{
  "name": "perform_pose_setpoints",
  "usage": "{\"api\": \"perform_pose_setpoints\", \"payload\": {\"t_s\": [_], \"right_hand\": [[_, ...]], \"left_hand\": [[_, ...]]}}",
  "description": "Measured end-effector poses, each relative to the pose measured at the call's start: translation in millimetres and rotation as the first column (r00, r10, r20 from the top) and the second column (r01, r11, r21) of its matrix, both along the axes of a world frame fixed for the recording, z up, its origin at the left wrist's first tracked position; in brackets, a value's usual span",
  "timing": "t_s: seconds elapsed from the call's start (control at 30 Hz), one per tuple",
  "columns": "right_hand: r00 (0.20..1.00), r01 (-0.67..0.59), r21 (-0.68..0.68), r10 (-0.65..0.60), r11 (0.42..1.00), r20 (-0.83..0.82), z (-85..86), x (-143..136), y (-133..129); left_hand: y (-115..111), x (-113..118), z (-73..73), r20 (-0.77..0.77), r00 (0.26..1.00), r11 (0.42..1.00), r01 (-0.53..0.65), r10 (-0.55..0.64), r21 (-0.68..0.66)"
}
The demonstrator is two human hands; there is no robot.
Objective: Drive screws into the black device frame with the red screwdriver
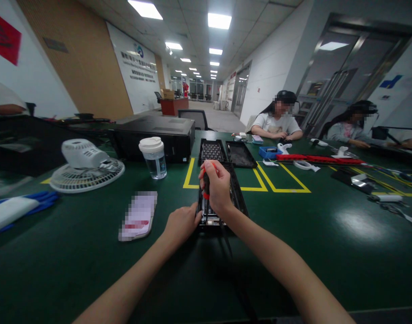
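Note:
A long black device [238,194] with its cover off lies on the green table [293,234] in front of me. My right hand [217,185] is closed around a red-and-black screwdriver [206,191], held upright with its tip down in the device. My left hand [181,222] rests against the device's near left corner and steadies it. The screwdriver's tip is hidden by my hand.
Two black trays [226,153] lie beyond the device inside yellow floor-tape lines. A clear cup with a white lid [154,157], a white desk fan [86,166] and a black box [155,137] stand at the left. A phone [138,216] lies near my left hand. Two people sit across at the right.

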State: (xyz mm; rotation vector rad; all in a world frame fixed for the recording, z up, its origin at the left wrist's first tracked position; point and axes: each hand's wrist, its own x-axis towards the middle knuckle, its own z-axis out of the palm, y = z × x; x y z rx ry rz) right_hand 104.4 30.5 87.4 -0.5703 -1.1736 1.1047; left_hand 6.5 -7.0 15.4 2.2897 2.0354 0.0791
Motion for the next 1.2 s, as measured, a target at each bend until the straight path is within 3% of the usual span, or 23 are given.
{"api": "perform_pose_setpoints", "payload": {"t_s": [0.33,0.7,0.97,1.2], "right_hand": [[0.987,0.160,-0.017,-0.160,0.987,-0.021,-0.8,-4.4,-4.9],[0.960,0.279,-0.005,-0.279,0.960,-0.032,-2.0,-7.6,-7.1],[0.966,0.255,-0.010,-0.255,0.967,-0.031,-1.6,-8.1,-8.9],[0.992,0.122,-0.057,-0.123,0.991,-0.019,-0.7,-5.0,-6.5]], "left_hand": [[0.8,-1.6,-3.9,-0.001,1.000,1.000,0.017,-0.017,0.024],[-0.9,0.5,3.0,0.002,1.000,1.000,0.001,-0.001,-0.014],[-0.8,-0.2,0.9,-0.006,1.000,1.000,0.017,-0.017,0.012],[0.9,-2.5,-5.4,0.003,1.000,0.999,0.031,-0.031,0.037]]}}
